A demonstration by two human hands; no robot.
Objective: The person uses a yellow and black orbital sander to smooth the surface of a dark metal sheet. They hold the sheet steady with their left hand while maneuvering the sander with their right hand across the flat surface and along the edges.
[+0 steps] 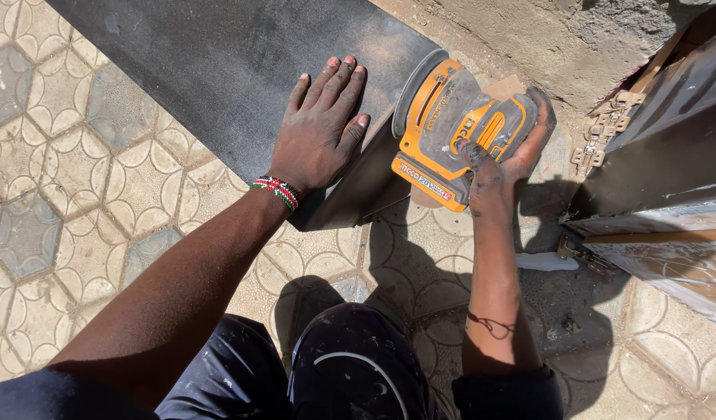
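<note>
My left hand (321, 132) lies open and flat, fingers spread, on the top face of the dark panel (218, 70) that slants across the patterned paving tiles (70, 194); a beaded bracelet (277, 191) sits on that wrist. My right hand (504, 155) is wrapped around the orange orbital sander (451, 128), its round pad pressed against the panel's near edge, beside the rough wall (544, 39)
</note>
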